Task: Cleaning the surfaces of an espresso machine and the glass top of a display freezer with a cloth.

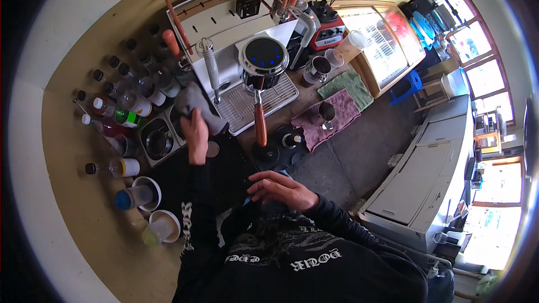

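Observation:
My left hand [196, 139] grips a grey cloth [194, 103] beside the drip tray of an espresso machine [236, 21]. Fingers apart and holding nothing, my right hand [286, 191] hovers before my chest. Locked into the machine is a portafilter with a wooden handle [260, 122], which points towards me. Left of the cloth, a steel container [156, 143] is set in the counter. A steel pitcher [326, 111] stands on a pink cloth [309, 132], next to a green cloth [351, 86]. Nearer me, a tamper [291, 139] sits on a black mat.
Several syrup bottles [134, 103] crowd the wall at the left, above two white bowls [166, 227] holding squeeze bottles. A red-based appliance [328, 33] and a lit glass display case [379, 46] stand beyond the machine. White cabinets [421, 176] run along the right, across the floor.

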